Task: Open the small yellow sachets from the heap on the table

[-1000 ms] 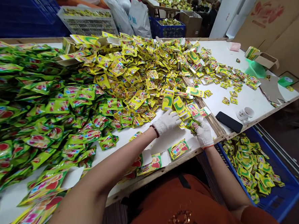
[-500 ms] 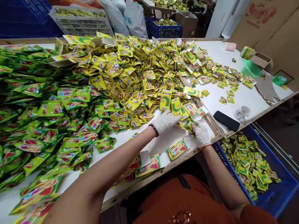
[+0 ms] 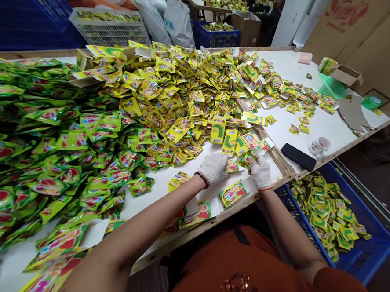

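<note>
White knitted gloves cover both hands. My left hand (image 3: pixel 211 169) is closed, its fingertips at the end of a small printed carton (image 3: pixel 232 166) lying between the hands. Just to the right, my right hand (image 3: pixel 260 173) pinches a green and yellow candy sachet (image 3: pixel 245 159), partly hidden by the fingers. Beyond the hands, several yellow cartons (image 3: pixel 217 129) stand or lean against the pile of yellow sachets (image 3: pixel 152 90). Another carton (image 3: pixel 233 193) lies flat near the table edge, and open-flapped cartons (image 3: pixel 197 214) are below my left forearm.
Green sachets (image 3: pixel 73 140) heap up on the left. A wooden strip (image 3: pixel 275 155) divides the white table; beyond it are a black phone (image 3: pixel 298 156) and a cup (image 3: pixel 319 146). A blue crate (image 3: pixel 369 258) with yellow packs stands below the right edge.
My left hand has drawn back from the standing cartons toward me and its fingers have closed at a carton. My right hand keeps the sachet, nearly in place. The view shifted slightly.
</note>
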{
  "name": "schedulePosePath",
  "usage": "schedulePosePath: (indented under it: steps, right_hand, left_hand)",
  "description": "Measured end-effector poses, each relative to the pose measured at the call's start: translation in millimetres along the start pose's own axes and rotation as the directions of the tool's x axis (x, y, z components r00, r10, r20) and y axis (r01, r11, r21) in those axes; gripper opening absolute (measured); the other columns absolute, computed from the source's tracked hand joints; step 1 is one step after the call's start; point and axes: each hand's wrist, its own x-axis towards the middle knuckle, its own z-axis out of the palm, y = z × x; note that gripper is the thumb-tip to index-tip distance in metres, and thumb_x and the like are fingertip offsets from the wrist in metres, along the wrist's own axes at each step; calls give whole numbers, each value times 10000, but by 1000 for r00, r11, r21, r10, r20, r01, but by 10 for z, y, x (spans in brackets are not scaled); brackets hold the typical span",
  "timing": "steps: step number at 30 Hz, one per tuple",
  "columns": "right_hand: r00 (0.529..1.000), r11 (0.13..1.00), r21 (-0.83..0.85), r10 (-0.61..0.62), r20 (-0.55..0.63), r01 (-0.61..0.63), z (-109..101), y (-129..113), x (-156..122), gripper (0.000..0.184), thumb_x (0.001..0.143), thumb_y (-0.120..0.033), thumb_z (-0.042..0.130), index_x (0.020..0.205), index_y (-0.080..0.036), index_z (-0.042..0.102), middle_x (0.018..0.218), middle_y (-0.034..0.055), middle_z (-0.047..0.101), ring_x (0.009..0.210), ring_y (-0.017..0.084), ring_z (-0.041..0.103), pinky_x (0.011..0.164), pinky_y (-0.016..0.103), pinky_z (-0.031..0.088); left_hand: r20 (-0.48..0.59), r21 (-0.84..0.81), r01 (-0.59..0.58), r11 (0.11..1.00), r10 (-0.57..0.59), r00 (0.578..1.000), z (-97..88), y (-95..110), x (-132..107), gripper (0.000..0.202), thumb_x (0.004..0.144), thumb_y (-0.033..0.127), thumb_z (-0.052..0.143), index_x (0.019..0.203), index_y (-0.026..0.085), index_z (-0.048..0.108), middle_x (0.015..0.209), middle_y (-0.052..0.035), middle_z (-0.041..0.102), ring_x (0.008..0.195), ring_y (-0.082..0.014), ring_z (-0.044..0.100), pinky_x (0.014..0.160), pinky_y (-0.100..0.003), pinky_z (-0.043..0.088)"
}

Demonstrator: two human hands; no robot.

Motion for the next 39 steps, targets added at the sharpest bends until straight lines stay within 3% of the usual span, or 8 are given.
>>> schedulePosePath:
  steps: [5,9,12,15,20,27,32,39]
  right_hand:
    - [999,997,-75,-36,-8,36,65,-51,26,444,800,-571,591,978,-165,600,638,2,595,494,109,485,478,247,415]
    - [969,987,-113,-88,229,116,53,-89,7,368,785,-491,606,960,-169,640,828,46,667,697,154,580,623,271,479]
    - [893,953,-229,-80,444,199,46,-175,-6,258,791,-420,599,826,-167,634,743,14,620,682,145,547,621,259,443]
    - [863,879,-356,-113,492,318,53,-314,-30,176,788,-333,597,727,-168,591,675,-7,556,665,131,505,619,248,409]
    - [812,983,-169,46,582,66,15,-519,-113,227,810,-348,564,955,-173,575,797,11,606,636,121,559,576,239,464]
    - [869,925,-317,-29,494,211,3,-552,-154,110,768,-253,569,684,-188,539,570,-41,503,557,103,478,539,218,376]
    - [798,954,-251,20,602,166,-22,-568,-138,200,805,-365,591,745,-176,572,612,-40,516,546,97,465,512,214,355]
    - [861,884,-357,-93,500,302,31,-587,-223,171,812,-333,604,773,-171,641,693,-10,588,657,128,478,604,234,360]
  left_hand:
    - [-106,-194,60,979,-81,991,68,-146,-119,429,722,376,667,1083,182,540,1055,-120,621,900,-269,615,716,-356,474]
    - [-190,-368,33,929,-110,976,121,-242,-319,510,701,366,692,1144,175,525,1027,-92,634,910,-251,617,766,-357,495]
    - [-248,-355,-115,928,25,968,168,-248,-435,448,704,319,683,1105,173,547,1049,-100,632,935,-251,616,827,-377,501]
    - [-279,-349,-169,922,70,958,187,-244,-502,398,718,306,664,1075,165,559,1006,-97,631,898,-243,612,803,-375,507]
    - [-361,-377,-151,914,5,933,111,-276,-609,431,715,298,662,1104,150,551,960,-78,627,841,-219,605,750,-349,508]
    - [-433,-374,-220,901,41,901,137,-193,-748,455,744,229,635,1175,161,508,1042,-100,621,976,-240,616,886,-383,514]
    - [-344,-397,-167,902,23,939,113,-228,-804,500,722,231,653,1196,193,499,1080,-90,622,995,-240,617,899,-377,510]
    - [-366,-376,-215,901,68,928,79,-211,-789,458,742,230,618,1181,161,506,1041,-97,624,967,-234,619,873,-365,515]
